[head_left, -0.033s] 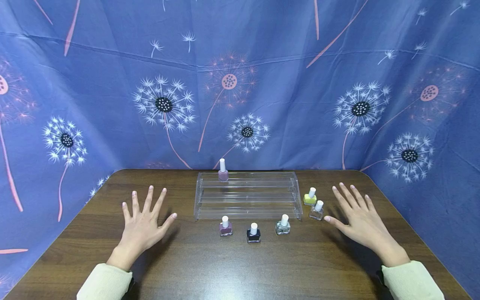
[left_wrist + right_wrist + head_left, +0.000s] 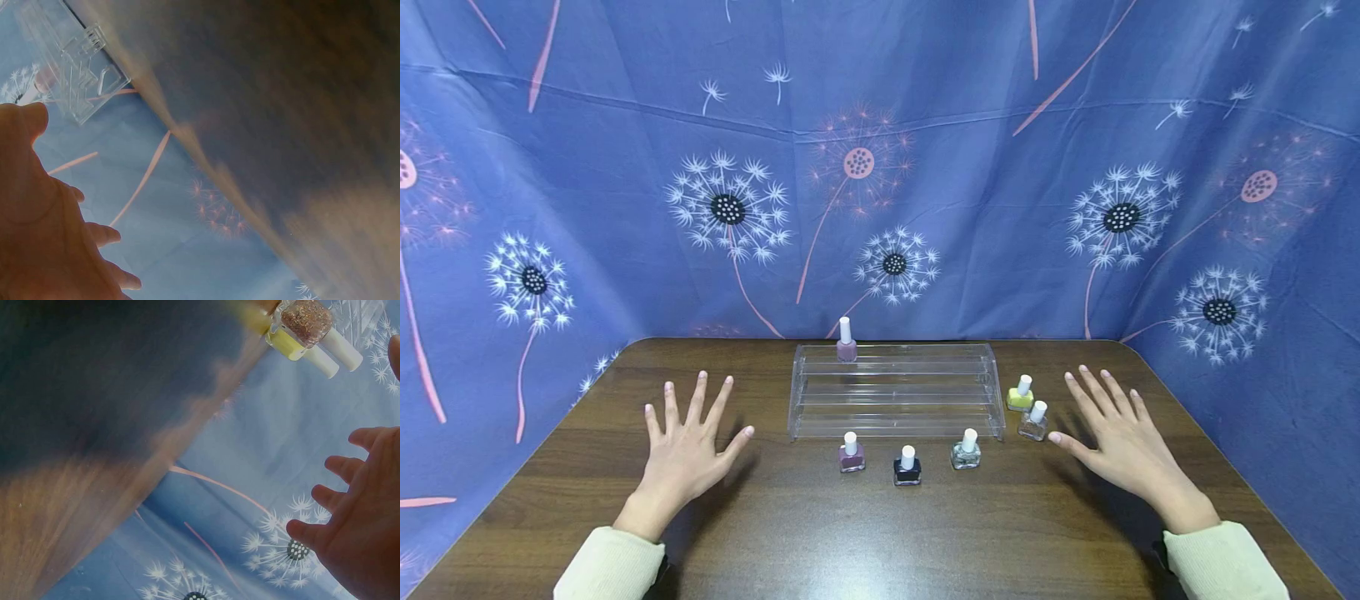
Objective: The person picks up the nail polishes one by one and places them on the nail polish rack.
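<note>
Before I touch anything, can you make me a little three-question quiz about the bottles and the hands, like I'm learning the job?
1. How many bottles stand on the table, not on the clear rack?
2. True or false: the right hand is holding a bottle.
3. In the head view, which bottle stands between the purple bottle and the silvery bottle in front of the rack?

Key:
1. Five.
2. False; its fingers are spread and hold nothing.
3. The black bottle.
</note>
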`<state>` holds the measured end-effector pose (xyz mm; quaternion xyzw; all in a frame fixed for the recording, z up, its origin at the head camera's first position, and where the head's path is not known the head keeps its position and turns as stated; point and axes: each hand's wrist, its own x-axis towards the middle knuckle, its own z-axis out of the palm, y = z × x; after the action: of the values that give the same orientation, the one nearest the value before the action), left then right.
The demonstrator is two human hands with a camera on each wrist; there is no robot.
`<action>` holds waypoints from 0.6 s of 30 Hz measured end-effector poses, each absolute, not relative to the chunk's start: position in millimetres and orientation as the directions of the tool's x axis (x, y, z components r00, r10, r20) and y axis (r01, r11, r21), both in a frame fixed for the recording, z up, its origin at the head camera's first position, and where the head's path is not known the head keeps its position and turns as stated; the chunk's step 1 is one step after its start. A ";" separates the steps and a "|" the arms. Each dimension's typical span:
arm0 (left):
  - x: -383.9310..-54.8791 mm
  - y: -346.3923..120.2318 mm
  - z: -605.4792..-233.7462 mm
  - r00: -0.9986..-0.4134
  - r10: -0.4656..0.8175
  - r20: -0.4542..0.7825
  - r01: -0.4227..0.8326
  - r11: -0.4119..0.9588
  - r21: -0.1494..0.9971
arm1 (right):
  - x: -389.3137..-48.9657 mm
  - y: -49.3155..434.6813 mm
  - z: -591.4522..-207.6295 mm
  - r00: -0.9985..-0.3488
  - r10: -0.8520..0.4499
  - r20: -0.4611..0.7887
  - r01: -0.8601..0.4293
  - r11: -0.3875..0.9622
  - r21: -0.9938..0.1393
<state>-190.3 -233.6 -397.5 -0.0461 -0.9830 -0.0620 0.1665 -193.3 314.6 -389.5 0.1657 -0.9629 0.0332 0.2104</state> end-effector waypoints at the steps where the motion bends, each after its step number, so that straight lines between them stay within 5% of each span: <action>1: -190.4 -233.7 -398.0 -0.939 0.071 0.336 0.112 0.988 0.104 | -193.4 314.7 -389.1 -0.859 -0.305 0.412 -0.332 0.943 0.005; 18: -193.0 -231.2 -394.3 -0.926 0.082 0.368 0.132 0.985 0.112 | -195.0 313.6 -385.6 -0.864 -0.297 0.407 -0.334 0.942 -0.021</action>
<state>-193.0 -231.2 -394.3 -0.0545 -0.9791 -0.0675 0.1841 -195.0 313.6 -385.6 0.1634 -0.9643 0.0453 0.2034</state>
